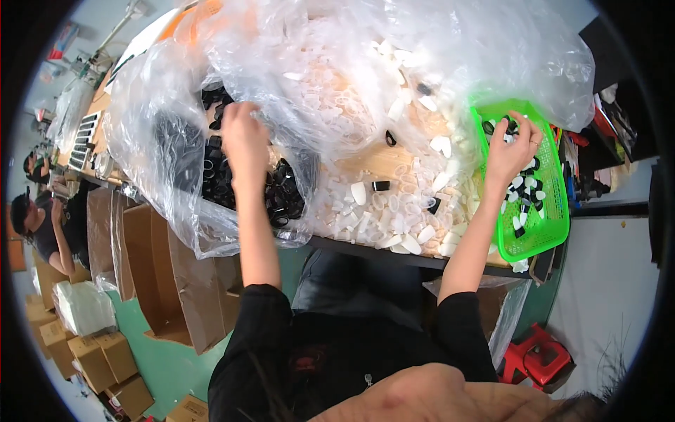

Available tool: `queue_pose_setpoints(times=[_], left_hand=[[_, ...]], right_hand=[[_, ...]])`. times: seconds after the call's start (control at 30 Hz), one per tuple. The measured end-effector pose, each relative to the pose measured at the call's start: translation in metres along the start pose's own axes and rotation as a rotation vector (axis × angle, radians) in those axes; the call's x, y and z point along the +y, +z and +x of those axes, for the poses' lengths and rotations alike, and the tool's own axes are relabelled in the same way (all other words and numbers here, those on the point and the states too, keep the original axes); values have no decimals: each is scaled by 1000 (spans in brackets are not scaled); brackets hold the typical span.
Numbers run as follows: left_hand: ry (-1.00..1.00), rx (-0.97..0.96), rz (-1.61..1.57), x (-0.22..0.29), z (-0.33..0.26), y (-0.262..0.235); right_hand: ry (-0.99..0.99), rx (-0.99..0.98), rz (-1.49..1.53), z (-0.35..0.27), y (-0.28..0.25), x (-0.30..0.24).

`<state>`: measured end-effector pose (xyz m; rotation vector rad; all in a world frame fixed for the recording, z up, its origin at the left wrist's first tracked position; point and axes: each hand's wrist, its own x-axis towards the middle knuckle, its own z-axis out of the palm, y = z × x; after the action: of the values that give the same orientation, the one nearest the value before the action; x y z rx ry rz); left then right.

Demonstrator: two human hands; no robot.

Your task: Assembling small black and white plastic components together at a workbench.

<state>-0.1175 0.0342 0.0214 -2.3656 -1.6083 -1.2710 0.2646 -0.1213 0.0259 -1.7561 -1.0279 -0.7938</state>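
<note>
My left hand (245, 133) is over a pile of small black plastic pieces (285, 193) in an opened clear plastic bag. Motion smears its fingers, so what they hold, if anything, cannot be made out. At the right, my right hand (515, 144) reaches over a green plastic basket (561, 204), fingers curled around a small black piece (511, 126). Black and white pieces (524, 193) lie inside this basket. Between my hands, loose clear oval pieces (401, 200) and white oval pieces (411, 243) are spread on the table, with a few black ones among them.
Clear plastic sheeting (506, 49) covers the table's far side. Open cardboard boxes (158, 281) stand on the floor at left, near stacked cartons (102, 359). A red stool (538, 359) is at lower right. Another person (49, 225) works at far left.
</note>
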Motion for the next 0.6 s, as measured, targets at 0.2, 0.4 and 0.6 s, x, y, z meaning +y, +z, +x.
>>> queue_pose_setpoints(times=[0.2, 0.4, 0.6], left_hand=[[-81, -290, 189, -95, -18, 5], [-190, -110, -288, -19, 9, -19], [-260, -376, -1033, 63, 33, 11]], right_hand=[[124, -190, 195, -7, 16, -23], [191, -896, 745, -38, 23, -85], [-146, -829, 645, -84, 48, -101]])
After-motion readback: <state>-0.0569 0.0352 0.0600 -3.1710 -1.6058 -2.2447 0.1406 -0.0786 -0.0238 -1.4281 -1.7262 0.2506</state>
